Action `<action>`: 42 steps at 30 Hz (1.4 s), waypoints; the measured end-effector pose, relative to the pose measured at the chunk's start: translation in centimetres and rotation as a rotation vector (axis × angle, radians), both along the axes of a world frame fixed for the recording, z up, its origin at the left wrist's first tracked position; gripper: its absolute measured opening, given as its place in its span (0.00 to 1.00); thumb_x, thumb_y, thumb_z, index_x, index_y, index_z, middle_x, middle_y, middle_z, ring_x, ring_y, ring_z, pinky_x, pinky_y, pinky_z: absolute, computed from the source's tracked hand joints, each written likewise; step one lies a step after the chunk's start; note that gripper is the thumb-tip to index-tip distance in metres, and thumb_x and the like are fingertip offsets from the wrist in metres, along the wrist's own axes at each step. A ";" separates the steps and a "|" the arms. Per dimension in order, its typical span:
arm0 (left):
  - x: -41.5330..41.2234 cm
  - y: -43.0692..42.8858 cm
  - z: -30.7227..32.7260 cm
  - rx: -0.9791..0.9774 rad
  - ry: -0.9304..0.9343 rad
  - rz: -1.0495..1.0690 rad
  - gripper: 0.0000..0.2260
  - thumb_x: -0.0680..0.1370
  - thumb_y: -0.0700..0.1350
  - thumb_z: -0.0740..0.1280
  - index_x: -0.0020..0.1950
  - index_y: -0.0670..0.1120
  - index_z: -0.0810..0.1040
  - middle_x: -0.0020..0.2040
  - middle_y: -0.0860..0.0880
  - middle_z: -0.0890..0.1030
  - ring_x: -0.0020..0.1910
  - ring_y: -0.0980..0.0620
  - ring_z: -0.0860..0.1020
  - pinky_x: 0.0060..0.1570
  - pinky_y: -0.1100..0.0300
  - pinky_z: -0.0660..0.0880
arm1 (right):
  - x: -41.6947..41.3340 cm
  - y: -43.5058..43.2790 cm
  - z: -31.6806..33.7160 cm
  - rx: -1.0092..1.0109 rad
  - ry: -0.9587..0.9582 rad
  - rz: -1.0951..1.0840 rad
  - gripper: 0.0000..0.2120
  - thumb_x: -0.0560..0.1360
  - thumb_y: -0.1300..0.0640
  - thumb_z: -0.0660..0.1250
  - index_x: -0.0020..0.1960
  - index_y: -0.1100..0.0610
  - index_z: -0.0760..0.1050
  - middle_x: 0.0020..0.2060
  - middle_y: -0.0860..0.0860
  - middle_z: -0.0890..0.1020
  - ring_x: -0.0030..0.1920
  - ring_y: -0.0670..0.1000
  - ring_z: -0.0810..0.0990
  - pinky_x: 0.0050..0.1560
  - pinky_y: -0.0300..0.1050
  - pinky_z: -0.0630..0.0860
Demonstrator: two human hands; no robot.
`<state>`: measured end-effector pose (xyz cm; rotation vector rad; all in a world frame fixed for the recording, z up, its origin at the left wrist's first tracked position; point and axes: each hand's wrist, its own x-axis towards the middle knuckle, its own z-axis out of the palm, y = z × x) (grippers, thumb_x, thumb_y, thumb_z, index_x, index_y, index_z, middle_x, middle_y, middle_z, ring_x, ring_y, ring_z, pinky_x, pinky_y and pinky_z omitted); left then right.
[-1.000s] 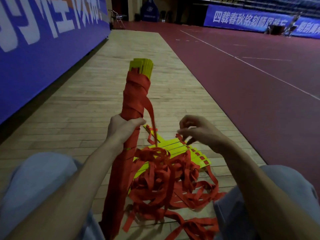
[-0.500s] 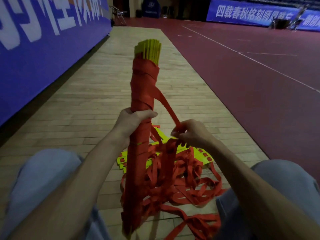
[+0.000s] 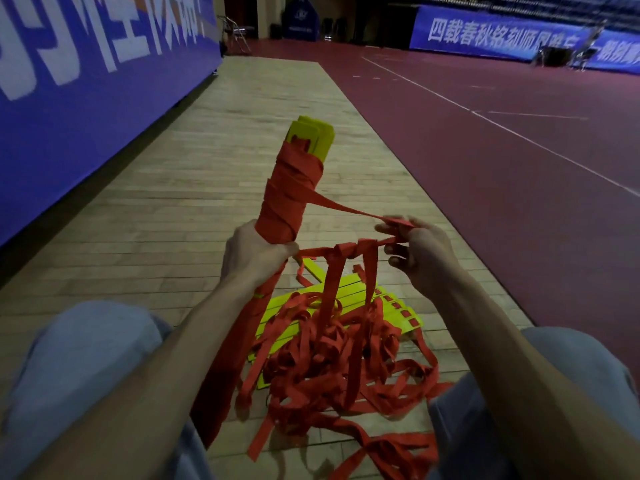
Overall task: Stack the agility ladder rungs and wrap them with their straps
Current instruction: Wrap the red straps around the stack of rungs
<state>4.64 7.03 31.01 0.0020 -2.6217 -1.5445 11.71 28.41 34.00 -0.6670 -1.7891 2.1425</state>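
Rung bundle (image 3: 289, 199) near upright, centre frame, yellow ends up.
Gripped in left hand (image 3: 254, 252); strap (image 3: 343, 206) pinched taut in right hand (image 3: 420, 252); tangle (image 3: 332, 355) below.

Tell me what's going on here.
A person on the wooden floor is bundling an agility ladder. The left hand grips a bundle of yellow bars wrapped in red. The right hand pinches the strap, pulled taut off the bundle. Loose rungs and a tangle of red webbing lie between the knees.
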 end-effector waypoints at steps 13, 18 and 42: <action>0.1 -0.4 0.8 0.227 -0.210 -0.231 0.07 0.61 0.44 0.79 0.32 0.50 0.83 0.30 0.53 0.82 0.29 0.54 0.80 0.29 0.64 0.72 | -0.5 1.1 -1.0 1.044 0.016 0.023 0.15 0.63 0.47 0.81 0.42 0.52 0.79 0.33 0.42 0.79 0.33 0.38 0.76 0.31 0.30 0.68; 1.5 -0.5 2.6 0.542 -0.296 -0.413 0.07 0.60 0.41 0.76 0.29 0.48 0.78 0.27 0.49 0.76 0.24 0.52 0.75 0.25 0.63 0.72 | -0.8 0.0 -1.7 1.224 -0.147 0.229 0.19 0.74 0.38 0.68 0.42 0.52 0.85 0.25 0.48 0.78 0.26 0.46 0.75 0.32 0.44 0.71; 0.9 -0.6 2.3 0.450 -0.225 -0.133 0.08 0.62 0.40 0.78 0.33 0.46 0.80 0.26 0.51 0.79 0.23 0.55 0.76 0.23 0.64 0.71 | 1.1 -0.4 -0.7 1.141 -0.166 0.855 0.13 0.76 0.41 0.65 0.39 0.47 0.77 0.32 0.42 0.77 0.32 0.40 0.74 0.36 0.36 0.68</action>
